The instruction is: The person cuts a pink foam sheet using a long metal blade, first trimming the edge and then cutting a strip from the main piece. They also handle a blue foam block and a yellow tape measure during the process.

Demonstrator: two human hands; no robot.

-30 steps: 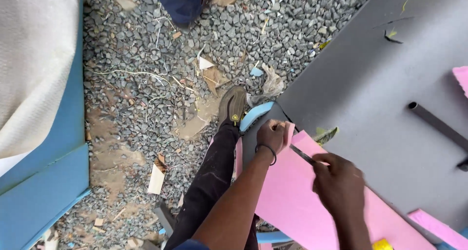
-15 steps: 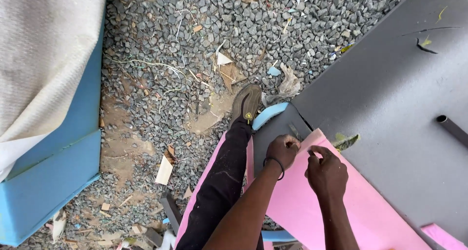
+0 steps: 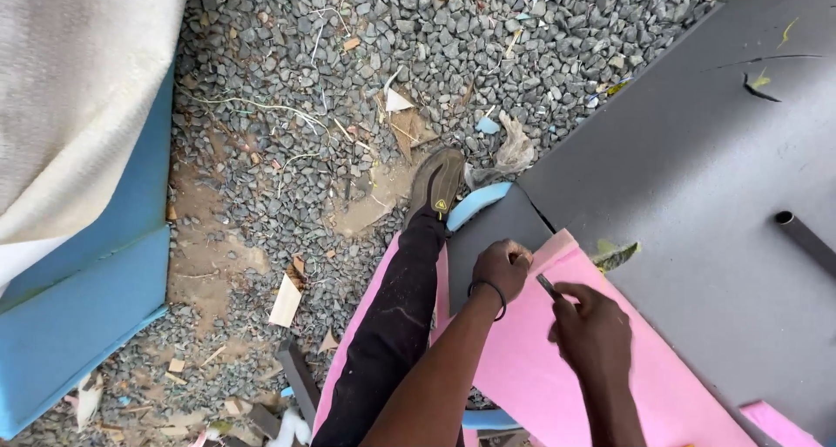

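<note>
A pink foam sheet (image 3: 540, 360) lies on a grey board (image 3: 697, 168), its corner pointing away from me. My left hand (image 3: 503, 266) is closed in a fist and presses on the far corner of the pink sheet. My right hand (image 3: 592, 329) grips a thin dark blade-like tool (image 3: 549, 287) with its tip on the sheet, just right of the left hand. My leg in black trousers (image 3: 392, 334) and a brown shoe (image 3: 435, 184) stand on the gravel to the left.
Grey gravel (image 3: 348, 81) with scraps of paper and wood covers the ground. A blue foam block (image 3: 96, 299) under white cloth (image 3: 70, 90) stands at the left. A dark tube (image 3: 805, 238) lies on the grey board at right. A light blue strip (image 3: 477, 203) sits by the shoe.
The view has shifted slightly. My right hand has moved nearer the left hand, and the tool tip now sits close to the sheet's corner.
</note>
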